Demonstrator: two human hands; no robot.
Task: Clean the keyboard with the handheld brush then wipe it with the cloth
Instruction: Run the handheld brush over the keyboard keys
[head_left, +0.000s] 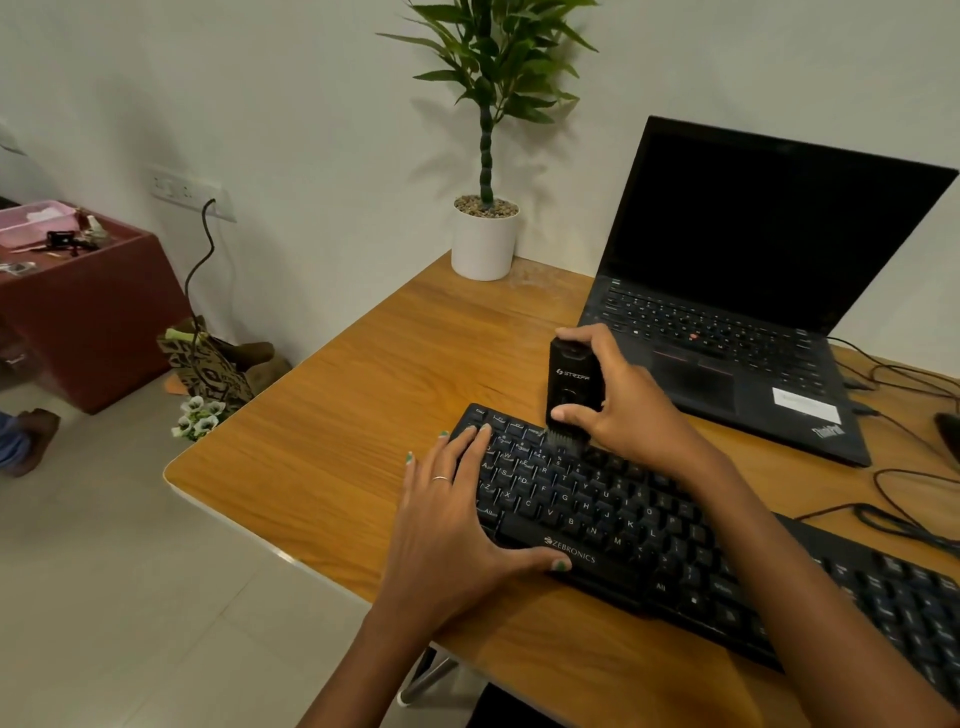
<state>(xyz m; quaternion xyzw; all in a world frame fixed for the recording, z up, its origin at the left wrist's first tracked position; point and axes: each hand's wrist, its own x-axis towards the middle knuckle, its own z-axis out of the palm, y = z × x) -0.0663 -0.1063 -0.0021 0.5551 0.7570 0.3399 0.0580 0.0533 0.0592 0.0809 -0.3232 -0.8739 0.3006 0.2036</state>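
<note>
Left hand (451, 525) flat, fingers spread, steadying keyboard (649, 525); right hand (618, 400) grips brush (570, 387); keep bristles upright, sweep along rows.

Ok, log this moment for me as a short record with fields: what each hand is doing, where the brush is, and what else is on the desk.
left hand: flat on the left end of the keyboard, steadying it
right hand: grips the handheld brush upright
brush position: bristles down on the top-left key rows
cloth: not in view
desk: wooden
laptop: open, screen dark, behind the keyboard
potted plant: far corner by the wall
cables: at the right edge
stage: brushing; wiping not yet done
</note>
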